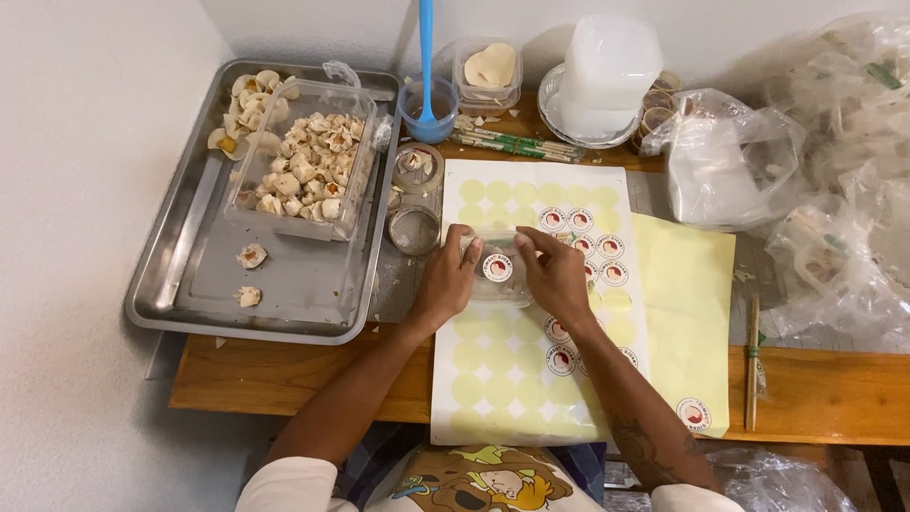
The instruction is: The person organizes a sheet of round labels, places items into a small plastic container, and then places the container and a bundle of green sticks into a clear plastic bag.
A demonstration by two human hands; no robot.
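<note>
Hands are meeting over the sticker sheet (531, 379): the left hand (445, 283) is gripping a small clear box (495, 275) at its side, while the right hand (555, 275) is pinching its far edge beside the round sticker (498, 268) on the lid. Pressing unevenly is likely risking a creased or crooked sticker; the box could be sliding, or its lid popping, nudging the metal tray (190, 284) of dumplings.

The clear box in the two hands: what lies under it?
Under the clear box lies a sticker sheet with round stickers and empty circles. The left hand and right hand cover the part directly beneath.
</note>
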